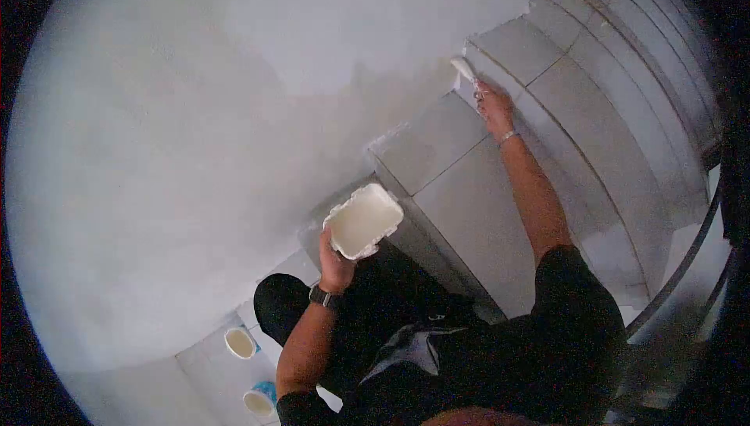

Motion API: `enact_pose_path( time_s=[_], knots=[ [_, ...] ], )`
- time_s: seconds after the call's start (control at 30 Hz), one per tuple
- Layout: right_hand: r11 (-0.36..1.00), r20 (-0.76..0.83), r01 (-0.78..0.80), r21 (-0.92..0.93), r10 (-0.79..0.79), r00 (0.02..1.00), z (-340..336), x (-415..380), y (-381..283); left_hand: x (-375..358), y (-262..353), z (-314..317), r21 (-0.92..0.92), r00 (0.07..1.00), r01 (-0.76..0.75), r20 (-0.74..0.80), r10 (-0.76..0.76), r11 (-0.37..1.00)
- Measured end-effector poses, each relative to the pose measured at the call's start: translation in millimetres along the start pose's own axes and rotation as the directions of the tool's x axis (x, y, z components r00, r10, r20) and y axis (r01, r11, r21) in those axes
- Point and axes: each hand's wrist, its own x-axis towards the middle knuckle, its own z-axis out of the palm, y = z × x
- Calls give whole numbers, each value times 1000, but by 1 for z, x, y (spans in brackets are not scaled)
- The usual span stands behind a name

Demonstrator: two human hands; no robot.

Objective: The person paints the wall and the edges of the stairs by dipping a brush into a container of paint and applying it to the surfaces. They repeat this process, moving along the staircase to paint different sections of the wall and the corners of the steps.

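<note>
My left hand, a dark watch at its wrist, grips a rectangular tub by its near-left side. Its rim is crusted white, and creamy white paint lies inside. Up and to the right, my right hand is wrapped around a paintbrush with a white-coated head. The brush head is at the corner where the pale wall meets a stair riser. White smears line the wall's bottom edge near it.
Grey tiled stairs curve upward to the right. Two round buckets with pale insides, one upper and one lower, stand at the lower left. My bent knee is close to the wall. A dark curved rail runs along the right.
</note>
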Motion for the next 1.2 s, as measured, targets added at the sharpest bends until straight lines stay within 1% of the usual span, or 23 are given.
enact_pose_path(
  time_s=[0.03, 0.13, 0.17, 0.23, 0.27, 0.3, 0.33, 0.37, 0.4, 0.43, 0.47, 0.53, 0.63, 0.67, 0.73, 0.77, 0.8, 0.83, 0.9, 1.0, 1.03, 1.07, 1.2],
  knots=[
    [973, 90, -46, 227, 26, 996, 0, -6, -7, -2, 2, 3, 55, 1000, -7, -10, 7, 998],
    [944, 63, -53, 325, 34, 997, 5, -21, -10, -3, 3, -1, 39, 999, 30, -20, -29, 999],
    [944, 60, -48, 326, 30, 998, 8, -24, -10, -2, 3, -3, 40, 999, 29, -15, -29, 999],
    [993, 11, -90, 77, 90, 996, 11, -24, 3, 1, -1, -12, 111, 1000, 23, 5, -24, 994],
    [993, 11, -90, 78, 89, 996, 2, -1, 34, 2, 0, -15, 112, 1000, 22, 5, -23, 993],
    [705, 119, 453, -546, -470, 874, -18, 35, 80, 2, -1, -18, 51, 998, 58, -10, -58, 997],
    [-121, 516, 621, -775, -688, 510, -29, 56, 106, 3, -1, -19, -9, 995, 93, -24, -94, 996],
    [-119, 515, 623, -773, -690, 508, -25, 46, 96, 3, 0, -18, -6, 996, 90, -26, -90, 996],
    [474, 171, 403, -783, -458, 872, -20, 25, 78, 3, 1, -15, 17, 997, 78, -31, -77, 997],
    [837, -62, -54, -545, 24, 998, -17, 11, 70, 2, 1, -14, 40, 997, 63, -36, -61, 997],
    [839, -56, -50, -542, 23, 998, -19, 6, 77, 2, 0, -14, 42, 998, 57, -40, -55, 997],
    [737, 43, 155, -658, -168, 985, -30, 5, 89, 3, -5, -16, 29, 1000, 19, 3, -19, 999],
    [635, 95, 260, -727, -282, 955, -29, 17, 78, 3, -7, -17, -18, 999, 46, -24, -47, 999],
    [636, 89, 257, -728, -284, 955, -27, 23, 67, 2, -8, -16, -16, 999, 50, -18, -50, 999],
    [583, 176, 477, -657, -497, 850, -17, 33, 40, 1, -5, -15, 27, 998, 41, -40, -40, 999],
    [584, 176, 476, -657, -495, 851, -9, 19, 20, 1, -4, -14, 27, 998, 43, -42, -41, 999],
    [918, 46, 286, -274, -285, 957, 3, -9, -11, 1, -4, -12, 24, 999, 26, -44, -25, 999],
    [982, 32, 10, 188, -16, 999, 9, -27, -25, 1, -4, -10, 22, 999, 11, -46, -10, 1000],
    [974, 11, -3, 228, 1, 1000, 9, -33, -15, -1, -2, -5, 38, 1000, 24, -18, -23, 999],
    [994, -49, 70, 86, -66, 997, 4, -38, 18, -2, -2, -7, 29, 998, 56, -12, -55, 998],
    [974, -66, 102, -204, -118, 991, -6, -32, 35, -1, -2, -8, 4, 998, 63, -26, -62, 998],
    [870, -64, 123, -477, -174, 983, -13, -25, 51, -1, -1, -8, 6, 998, 64, -29, -64, 998],
    [816, -124, 29, -578, -123, 985, -27, 11, 101, 3, -4, -11, 147, 999, -11, -31, 16, 989]
  ],
)
